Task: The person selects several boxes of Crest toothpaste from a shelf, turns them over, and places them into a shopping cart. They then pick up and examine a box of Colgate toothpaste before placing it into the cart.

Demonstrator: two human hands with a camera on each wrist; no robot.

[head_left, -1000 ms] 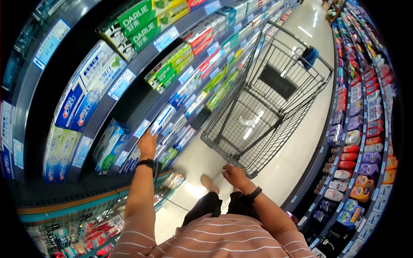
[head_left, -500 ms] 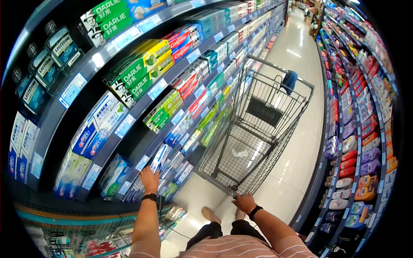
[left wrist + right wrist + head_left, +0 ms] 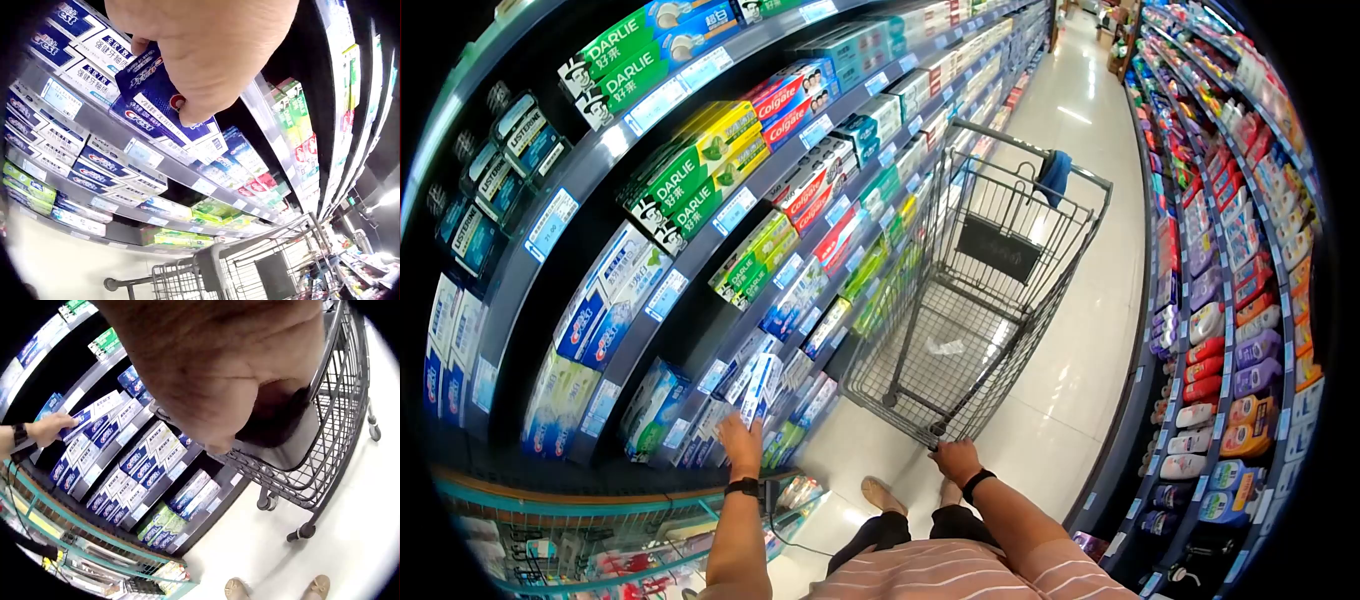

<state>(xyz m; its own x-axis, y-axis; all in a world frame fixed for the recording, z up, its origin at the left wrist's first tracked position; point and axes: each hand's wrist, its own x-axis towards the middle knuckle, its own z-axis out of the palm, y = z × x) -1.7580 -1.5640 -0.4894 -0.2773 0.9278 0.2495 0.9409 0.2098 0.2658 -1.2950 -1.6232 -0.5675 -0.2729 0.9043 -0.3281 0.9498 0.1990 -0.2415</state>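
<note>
Head view: toothpaste box (image 3: 758,388) was at the L hand (image 3: 741,445), tilted, out by the lower shelf (image 3: 700,250). R hand (image 3: 957,461) was on the near end of the cart (image 3: 998,250). Vs. 1 s earlier: R hand had been off the cart, now on it. Vs. 0.5 s earlier: box sat closer in over the L hand & steeper in view, tho the camera had shifted a bit too.

L wrist view: thumb pressed the printed face, fingers bent over the far side, so box was pinched, w/ more Crest boxes (image 3: 44,144) stacked just below. Prob. light, stiff-ish card, smooth & a little slippery; corners could dent if squeezed. Best hold approx. mid-length, across the long sides.

R wrist view: L hand had the box by one end, rest stuck out over the stacks. R hand's fingers curled on the cart edge; exact fingertip placement hidden, can't tell.
</note>
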